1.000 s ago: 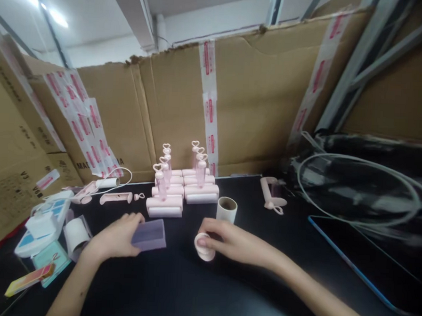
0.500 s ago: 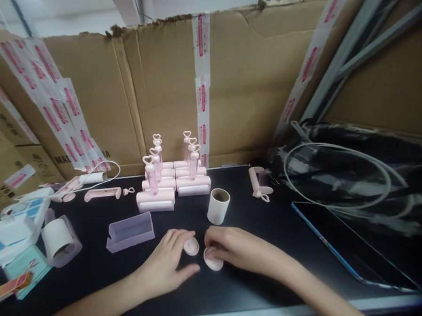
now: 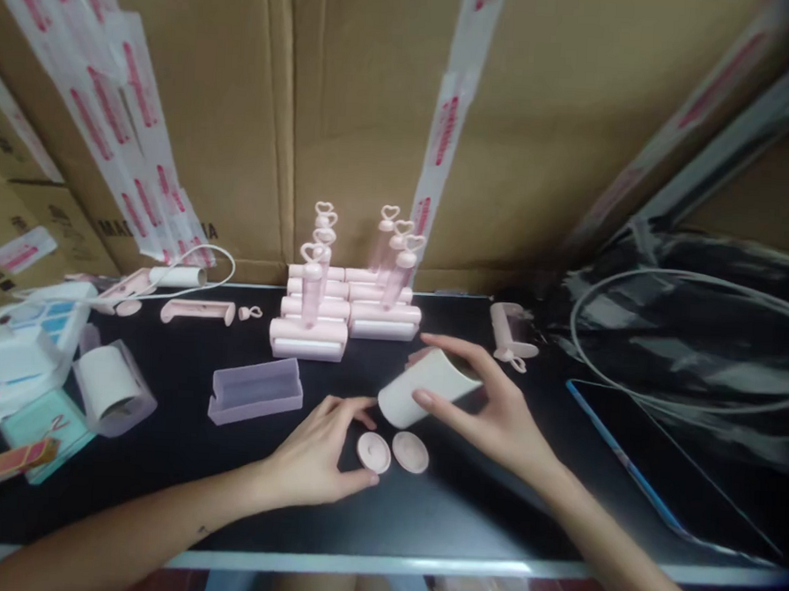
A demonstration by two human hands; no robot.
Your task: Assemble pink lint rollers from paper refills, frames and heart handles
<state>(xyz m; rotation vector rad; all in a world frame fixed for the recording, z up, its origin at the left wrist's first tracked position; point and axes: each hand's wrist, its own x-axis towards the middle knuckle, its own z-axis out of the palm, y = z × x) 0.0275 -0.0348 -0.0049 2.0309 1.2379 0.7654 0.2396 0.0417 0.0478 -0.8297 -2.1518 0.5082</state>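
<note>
Right hand (image 3: 494, 415) held the white paper roll (image 3: 422, 387) at frame centre, tilted, fingers curled round it, lifted off the black table (image 3: 462, 511). Left hand (image 3: 316, 455) lay loosely open, thumb and fingertips at one pink end cap (image 3: 373, 451); second cap (image 3: 410, 452) just beside it. Clear plastic cover (image 3: 255, 390) left of centre looked empty. Another clear sleeve (image 3: 112, 388) at mid-left held a white roll. Finished pink rollers (image 3: 344, 315) stacked behind, against cardboard (image 3: 351, 108).
</note>
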